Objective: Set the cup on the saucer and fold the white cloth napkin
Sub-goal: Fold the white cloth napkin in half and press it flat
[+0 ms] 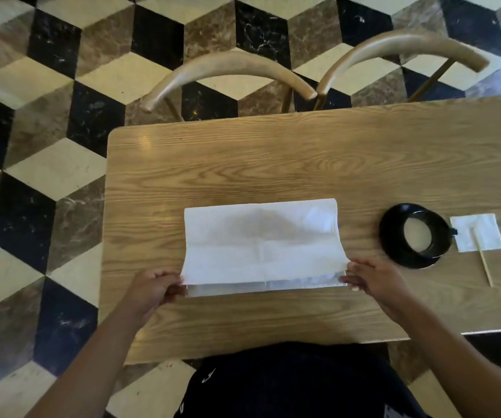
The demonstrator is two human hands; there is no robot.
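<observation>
A white cloth napkin (pixel 261 245) lies on the wooden table (pixel 273 164), its upper layer doubled over toward me above a lower layer that shows along the near edge. My left hand (pixel 152 289) pinches the near left corner of that upper layer. My right hand (pixel 372 280) pinches the near right corner. To the right stands a black cup (pixel 416 229) with a pale inside, sitting on a black saucer (pixel 409 260).
A small white paper napkin (pixel 478 233) with a wooden stick (pixel 484 262) across it lies right of the cup. Two wooden chairs (pixel 228 70) stand at the table's far side. Patterned marble floor surrounds the table; the table's left edge is near the cloth.
</observation>
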